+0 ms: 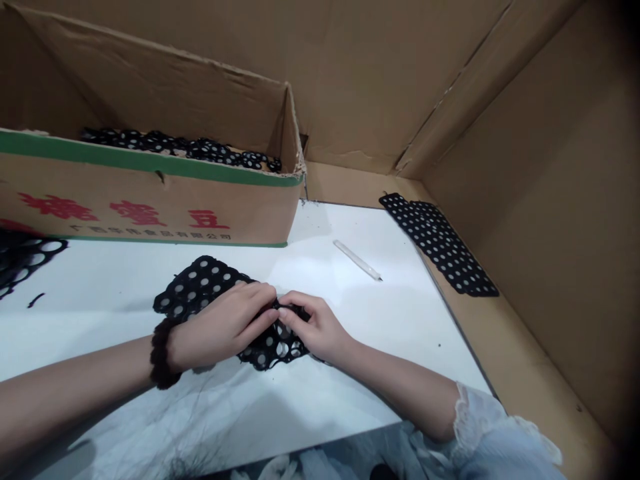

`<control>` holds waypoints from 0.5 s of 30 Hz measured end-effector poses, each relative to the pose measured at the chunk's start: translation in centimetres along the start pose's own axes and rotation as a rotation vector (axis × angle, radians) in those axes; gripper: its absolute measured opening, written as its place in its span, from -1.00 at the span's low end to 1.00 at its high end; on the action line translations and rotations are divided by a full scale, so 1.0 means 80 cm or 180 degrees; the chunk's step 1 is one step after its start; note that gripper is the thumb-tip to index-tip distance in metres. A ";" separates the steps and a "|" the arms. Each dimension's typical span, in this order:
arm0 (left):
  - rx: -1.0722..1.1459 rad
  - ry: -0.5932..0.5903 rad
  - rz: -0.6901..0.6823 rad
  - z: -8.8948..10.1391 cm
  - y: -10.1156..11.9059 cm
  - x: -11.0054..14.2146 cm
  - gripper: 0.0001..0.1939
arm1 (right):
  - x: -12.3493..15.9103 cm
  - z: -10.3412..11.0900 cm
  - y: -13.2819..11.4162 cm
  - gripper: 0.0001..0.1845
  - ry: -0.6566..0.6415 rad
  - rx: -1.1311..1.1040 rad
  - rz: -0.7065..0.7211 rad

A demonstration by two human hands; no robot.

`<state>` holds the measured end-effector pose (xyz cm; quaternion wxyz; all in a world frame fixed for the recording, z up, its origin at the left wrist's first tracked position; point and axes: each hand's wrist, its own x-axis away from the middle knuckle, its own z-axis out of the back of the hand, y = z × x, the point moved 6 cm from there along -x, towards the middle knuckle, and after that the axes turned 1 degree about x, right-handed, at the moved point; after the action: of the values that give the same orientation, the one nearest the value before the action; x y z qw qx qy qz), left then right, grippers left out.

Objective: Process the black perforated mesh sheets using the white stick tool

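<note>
A black sheet with rows of round holes (203,283) lies on the white table in front of me, some holes pale grey and others see-through. My left hand (225,320), with a dark fuzzy band at its wrist, rests across the sheet's middle, thumb and fingers pinching its edge. My right hand (315,327) pinches the sheet close beside the left fingertips. The two hands almost touch. Fingers cover the part of the sheet between them.
An open cardboard box (150,193) with black perforated pieces (200,148) inside stands at the back left. A white pen-like tool (357,260) lies on the table (380,373). Another black perforated sheet (440,243) lies at the right by cardboard walls. Black netted material (25,260) sits far left.
</note>
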<state>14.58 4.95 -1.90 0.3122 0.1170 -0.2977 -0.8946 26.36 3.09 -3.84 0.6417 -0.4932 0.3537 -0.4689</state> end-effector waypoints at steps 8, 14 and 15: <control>-0.0002 0.0167 0.0097 -0.002 -0.011 0.001 -0.78 | -0.002 0.005 -0.002 -0.83 -0.0079 -0.0145 0.0026; -0.1014 0.1174 -0.0035 0.046 -0.015 0.012 -0.77 | -0.001 0.015 -0.003 -0.83 0.0206 -0.0142 -0.0083; -0.0948 0.1225 -0.0115 0.056 -0.013 0.012 -0.78 | 0.000 0.014 -0.003 -0.84 0.0200 -0.0050 -0.0060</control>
<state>11.53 7.08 1.03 0.3609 0.2433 -0.0955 -0.8952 27.35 3.40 -3.28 0.6219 -0.4866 0.3727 -0.4874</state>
